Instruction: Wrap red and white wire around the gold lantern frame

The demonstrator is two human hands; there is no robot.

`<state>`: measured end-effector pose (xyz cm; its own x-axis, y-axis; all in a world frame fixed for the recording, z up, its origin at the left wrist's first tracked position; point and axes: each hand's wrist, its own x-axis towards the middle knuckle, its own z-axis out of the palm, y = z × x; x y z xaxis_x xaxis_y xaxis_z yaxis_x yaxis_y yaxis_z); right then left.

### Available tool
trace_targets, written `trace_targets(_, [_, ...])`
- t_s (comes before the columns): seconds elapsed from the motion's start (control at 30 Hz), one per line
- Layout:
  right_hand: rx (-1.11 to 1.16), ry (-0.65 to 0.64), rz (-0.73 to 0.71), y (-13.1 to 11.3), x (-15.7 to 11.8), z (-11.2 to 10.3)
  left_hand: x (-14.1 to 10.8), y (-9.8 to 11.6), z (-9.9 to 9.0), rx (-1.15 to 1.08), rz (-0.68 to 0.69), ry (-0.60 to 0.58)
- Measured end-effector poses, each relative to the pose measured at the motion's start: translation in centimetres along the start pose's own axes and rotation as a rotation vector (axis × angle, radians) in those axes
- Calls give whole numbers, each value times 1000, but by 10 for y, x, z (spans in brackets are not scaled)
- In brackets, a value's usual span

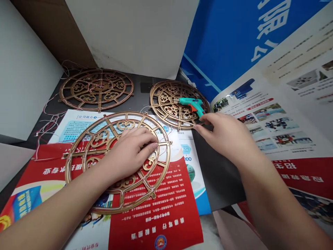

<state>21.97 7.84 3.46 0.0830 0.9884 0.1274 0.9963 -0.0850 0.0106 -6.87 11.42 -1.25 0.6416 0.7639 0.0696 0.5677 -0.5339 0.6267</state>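
Note:
A round gold openwork frame (168, 156) with scrollwork and thin wires lies closest to me. My left hand (135, 147) rests on top of it, fingers stretched across its middle and slightly bent; their undersides are hidden. At the back right, a teal hot glue gun (191, 101) with an orange trigger lies on a second gold frame (156, 107). My right hand (218, 130) is beside the gun's handle end, thumb and forefinger apart. A small white stick (186, 124) lies near the thumb tip. The other right fingers are hidden behind the hand.
A third gold frame (96, 104) lies at the back left, with loose thin wires (43, 128) trailing beside it. Printed red and white sheets (156, 222) cover part of the dark tabletop (215, 173). White panels (135, 34) and a blue printed board (223, 34) stand behind.

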Motion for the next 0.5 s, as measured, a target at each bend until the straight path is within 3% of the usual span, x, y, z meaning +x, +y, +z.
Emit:
trace_targets(0.3, [-16, -136, 23, 3, 8, 23, 0, 1, 0, -1, 1, -8])
trace_targets(0.5, [-8, -140, 10, 10, 1, 9, 0, -1, 1, -1, 5, 7])
